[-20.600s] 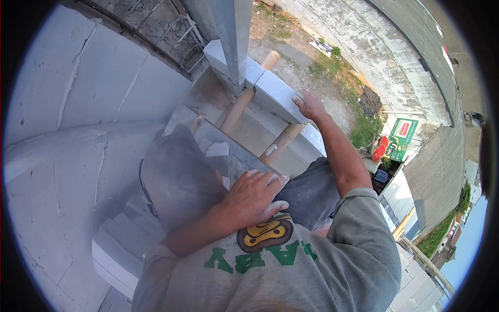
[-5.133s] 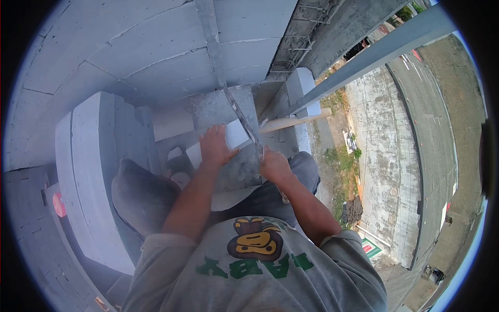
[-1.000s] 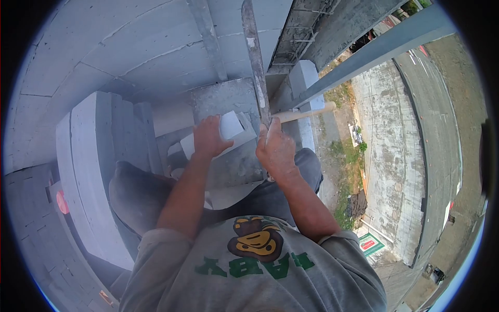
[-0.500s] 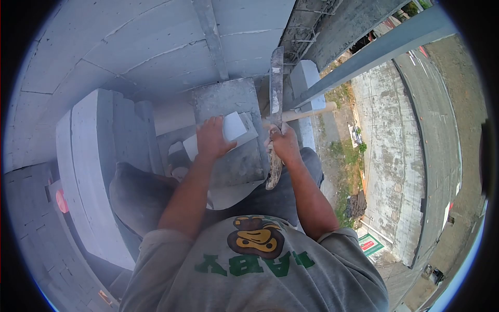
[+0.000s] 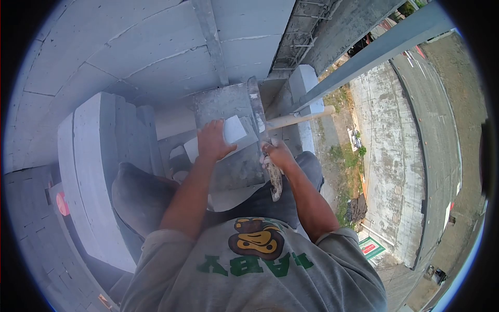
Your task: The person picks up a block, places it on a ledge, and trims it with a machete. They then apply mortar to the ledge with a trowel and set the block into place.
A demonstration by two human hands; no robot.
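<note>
My left hand (image 5: 212, 141) lies over a small white block (image 5: 236, 129), its fingers across the top and the thumb at the near side. Under the block is a wide grey slab (image 5: 223, 102) with a dusty surface. My right hand (image 5: 279, 155) is wrapped around the worn handle of a machete (image 5: 256, 108). The long blade points away from me, along the right edge of the slab and close beside the block. White offcuts (image 5: 178, 152) lie left of the slab, near my knee.
Large pale blocks (image 5: 99, 156) stand stacked at the left. A block wall (image 5: 156, 47) rises in front. On the right, a round pole (image 5: 301, 118) and a slanting metal beam (image 5: 374, 57) border a drop to the ground far below.
My right hand has brought the machete down and toward me, its blade now lower and nearer the block. My left hand stays on the block.
</note>
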